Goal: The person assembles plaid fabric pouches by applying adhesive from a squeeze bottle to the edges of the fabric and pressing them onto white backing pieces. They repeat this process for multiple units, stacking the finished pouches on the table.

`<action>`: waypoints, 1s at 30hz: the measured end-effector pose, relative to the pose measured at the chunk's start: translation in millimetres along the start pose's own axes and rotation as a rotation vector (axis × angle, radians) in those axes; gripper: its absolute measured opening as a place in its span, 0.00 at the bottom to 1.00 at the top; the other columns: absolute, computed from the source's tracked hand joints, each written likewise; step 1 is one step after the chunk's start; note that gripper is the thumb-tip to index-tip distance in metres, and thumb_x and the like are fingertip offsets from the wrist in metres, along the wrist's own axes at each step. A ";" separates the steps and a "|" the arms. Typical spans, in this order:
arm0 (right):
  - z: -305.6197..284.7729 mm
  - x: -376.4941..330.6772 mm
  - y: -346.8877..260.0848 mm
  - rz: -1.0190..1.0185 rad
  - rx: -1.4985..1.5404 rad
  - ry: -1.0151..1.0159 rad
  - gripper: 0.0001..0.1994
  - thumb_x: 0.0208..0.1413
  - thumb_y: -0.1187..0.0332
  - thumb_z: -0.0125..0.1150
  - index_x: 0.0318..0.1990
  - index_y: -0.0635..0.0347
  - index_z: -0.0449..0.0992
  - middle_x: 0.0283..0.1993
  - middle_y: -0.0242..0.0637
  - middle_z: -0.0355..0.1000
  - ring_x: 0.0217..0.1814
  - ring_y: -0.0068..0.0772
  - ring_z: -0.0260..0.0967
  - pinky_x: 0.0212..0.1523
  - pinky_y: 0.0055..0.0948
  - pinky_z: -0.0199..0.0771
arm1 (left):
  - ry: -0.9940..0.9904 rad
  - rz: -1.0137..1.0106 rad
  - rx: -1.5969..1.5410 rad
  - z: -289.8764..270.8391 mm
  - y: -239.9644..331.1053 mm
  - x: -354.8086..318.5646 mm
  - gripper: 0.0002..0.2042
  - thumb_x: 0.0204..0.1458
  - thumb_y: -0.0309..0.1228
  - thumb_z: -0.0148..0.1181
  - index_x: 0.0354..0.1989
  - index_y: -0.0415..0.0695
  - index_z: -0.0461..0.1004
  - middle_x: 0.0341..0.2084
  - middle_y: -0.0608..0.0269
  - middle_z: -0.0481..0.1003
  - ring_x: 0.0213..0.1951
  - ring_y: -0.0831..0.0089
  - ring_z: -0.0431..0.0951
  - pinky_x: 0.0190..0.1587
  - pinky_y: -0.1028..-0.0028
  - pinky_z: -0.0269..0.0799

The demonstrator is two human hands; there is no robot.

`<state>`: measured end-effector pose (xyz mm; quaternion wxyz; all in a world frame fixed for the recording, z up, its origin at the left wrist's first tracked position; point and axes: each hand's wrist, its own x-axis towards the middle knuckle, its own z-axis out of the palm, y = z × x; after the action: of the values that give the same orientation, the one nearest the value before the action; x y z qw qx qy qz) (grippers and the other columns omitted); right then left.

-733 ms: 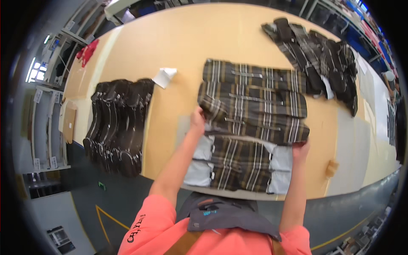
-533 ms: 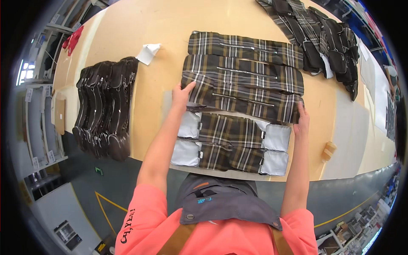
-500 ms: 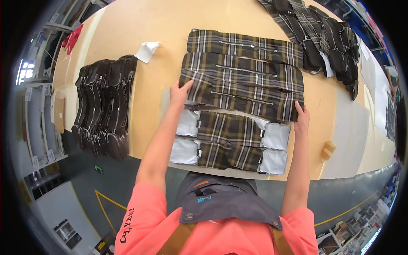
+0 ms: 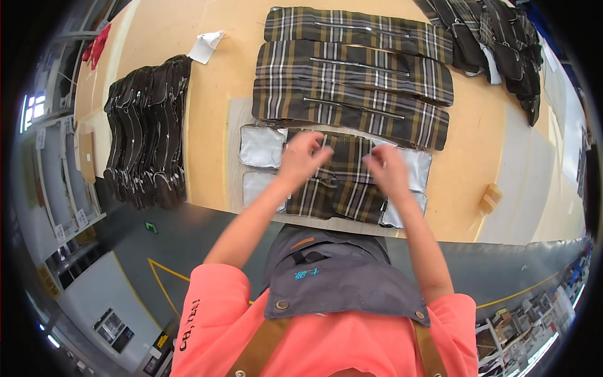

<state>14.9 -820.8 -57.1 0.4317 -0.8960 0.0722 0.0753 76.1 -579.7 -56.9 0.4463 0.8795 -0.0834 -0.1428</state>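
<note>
My left hand (image 4: 304,158) hovers over the left part of the upper plaid piece (image 4: 347,164), thumb and fingers apart, holding nothing I can see. Opposite it, my right hand (image 4: 389,171) is at that piece's right end, slightly blurred, its bent fingers apart. A second plaid piece (image 4: 342,200) lies nearer me. Both pieces have silvery-white padded ends, such as the pale pad (image 4: 261,147) at the left; my right hand partly covers those on the right. Just beyond my hands lies a long plaid panel with a zipper (image 4: 352,108), with two similar panels (image 4: 355,63) behind it.
Dark zippered fabric pieces (image 4: 146,132) form a stack on the left of the table. More plaid and black pieces (image 4: 502,47) are heaped at the far right. A white scrap (image 4: 206,46) lies far left, a small tan block (image 4: 490,199) on the right. The table's front edge runs before my waist.
Both hands have let go of the nearest zippered panel, which now lies flat farther from me. They have moved inward over the plaid pieces with pale ends. The whole view has shifted slightly.
</note>
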 end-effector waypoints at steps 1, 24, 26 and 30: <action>20.5 -11.9 -4.9 -0.103 -0.180 -0.017 0.19 0.45 0.60 0.68 0.40 0.60 0.70 0.39 0.42 0.69 0.42 0.44 0.67 0.41 0.39 0.69 | -0.061 0.092 0.196 13.8 7.4 -11.4 0.23 0.42 0.39 0.70 0.45 0.43 0.74 0.30 0.60 0.73 0.33 0.67 0.75 0.38 0.68 0.73; -56.2 -57.2 74.4 0.480 1.218 0.441 0.09 0.57 0.65 0.62 0.40 0.59 0.74 0.39 0.33 0.75 0.38 0.23 0.71 0.39 0.23 0.71 | 0.220 -0.322 -0.493 -75.1 -104.3 -21.5 0.16 0.51 0.38 0.61 0.42 0.40 0.76 0.30 0.62 0.78 0.33 0.69 0.78 0.37 0.69 0.73; -52.6 -48.0 78.2 0.432 0.931 0.530 0.10 0.57 0.66 0.63 0.41 0.62 0.75 0.37 0.31 0.75 0.38 0.21 0.70 0.39 0.21 0.69 | 0.355 -0.304 -0.174 -79.3 -106.7 -20.8 0.15 0.51 0.37 0.62 0.42 0.40 0.76 0.31 0.58 0.79 0.34 0.66 0.79 0.39 0.67 0.73; -42.9 -52.1 111.7 0.355 0.598 0.645 0.10 0.58 0.67 0.60 0.40 0.65 0.75 0.35 0.31 0.75 0.36 0.20 0.69 0.39 0.21 0.67 | 0.504 -0.318 0.121 -88.7 -122.3 -19.9 0.15 0.50 0.37 0.62 0.41 0.40 0.77 0.34 0.50 0.79 0.38 0.56 0.79 0.42 0.65 0.73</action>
<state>-54.7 -920.0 -105.6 0.6067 -0.6839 0.3730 -0.1582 88.5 -434.9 -102.6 0.3716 0.9143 0.1601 0.0170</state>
